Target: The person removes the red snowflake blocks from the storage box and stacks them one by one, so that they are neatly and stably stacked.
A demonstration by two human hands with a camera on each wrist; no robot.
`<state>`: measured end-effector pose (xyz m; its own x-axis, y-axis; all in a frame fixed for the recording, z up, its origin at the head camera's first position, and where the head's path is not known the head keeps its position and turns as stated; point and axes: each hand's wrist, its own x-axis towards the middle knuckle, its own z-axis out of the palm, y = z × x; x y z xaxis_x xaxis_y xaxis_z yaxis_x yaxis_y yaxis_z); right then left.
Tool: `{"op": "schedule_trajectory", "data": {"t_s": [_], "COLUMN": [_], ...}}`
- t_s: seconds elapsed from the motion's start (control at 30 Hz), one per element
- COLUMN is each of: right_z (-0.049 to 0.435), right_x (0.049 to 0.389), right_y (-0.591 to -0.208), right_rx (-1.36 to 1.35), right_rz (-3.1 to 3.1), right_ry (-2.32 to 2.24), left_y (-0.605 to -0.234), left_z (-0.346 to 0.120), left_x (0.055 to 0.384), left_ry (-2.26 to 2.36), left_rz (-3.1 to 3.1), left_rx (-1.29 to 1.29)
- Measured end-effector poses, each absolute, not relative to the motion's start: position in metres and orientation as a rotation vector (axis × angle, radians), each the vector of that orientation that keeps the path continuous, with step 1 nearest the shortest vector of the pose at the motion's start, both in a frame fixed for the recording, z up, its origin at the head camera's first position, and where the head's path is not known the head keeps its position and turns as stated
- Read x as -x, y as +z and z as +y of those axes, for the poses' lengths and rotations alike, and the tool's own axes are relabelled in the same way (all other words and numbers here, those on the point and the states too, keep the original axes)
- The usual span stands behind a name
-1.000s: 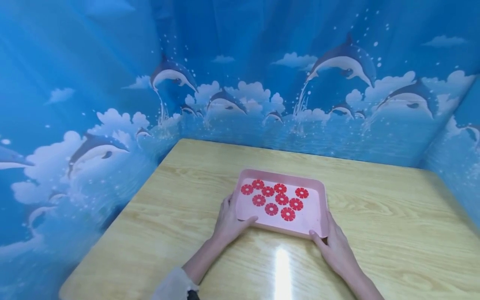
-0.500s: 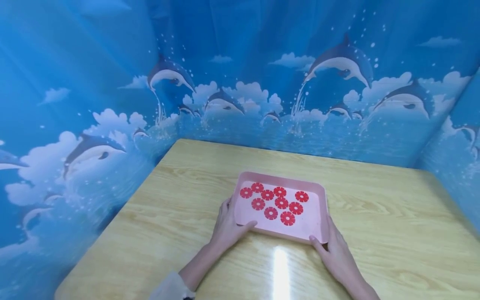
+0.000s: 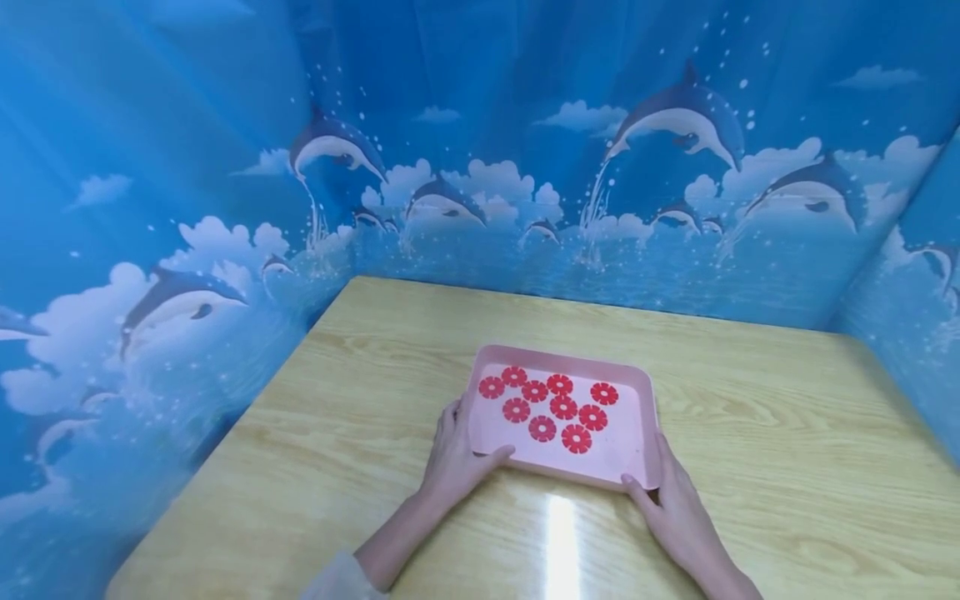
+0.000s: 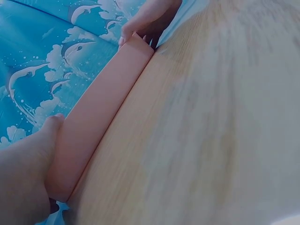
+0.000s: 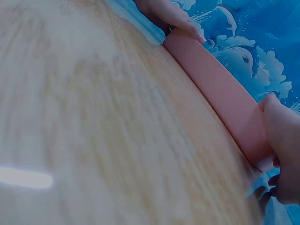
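The pink tray [image 3: 611,454], carrying ten red discs [image 3: 568,408], appears to rest on the worktop [image 3: 360,400], its long axis roughly along the far edge. It lies between both hands, neither nearer: left hand [image 3: 457,458] and right hand [image 3: 677,502] grip its near corners, fingers curled round the ends, thumbs on the near wall, arms converging.

Blue backdrop [image 3: 480,50] across top and left of head view, printed with leaping dolphins [image 3: 678,118], white clouds [image 3: 501,182]. Wood-grain table [image 3: 787,442] below; bright glare streak [image 3: 561,546] bottom centre.
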<state>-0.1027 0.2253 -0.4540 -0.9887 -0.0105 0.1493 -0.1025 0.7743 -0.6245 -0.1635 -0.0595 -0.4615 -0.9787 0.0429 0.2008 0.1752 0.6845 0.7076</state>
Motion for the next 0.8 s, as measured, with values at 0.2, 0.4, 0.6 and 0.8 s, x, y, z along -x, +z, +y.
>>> {"op": "schedule_trajectory", "data": {"t_s": [0.2,0.4,0.6,0.8], "right_z": [0.227,0.239,0.253,0.258], "right_x": [0.104,0.129,0.176,0.211], "right_y": [-0.452,-0.434,-0.421,-0.424], "right_rx": [-0.108,-0.142,-0.269,-0.410], "right_rz": [-2.789,-2.663,-2.617,-2.720], "right_ry": [1.031,1.023,1.099,1.170], "left_y": [-0.459,-0.449,-0.451,-0.456], "left_z": [-0.063,-0.075,-0.083,-0.088], "left_x": [0.165,0.191,0.233,0.242], "left_ry": [-1.241,-1.317,-1.478,-1.551], "left_rz": [-2.719,-2.626,-2.545,-2.531], "left_rx": [0.188,0.255,0.308,0.339]}}
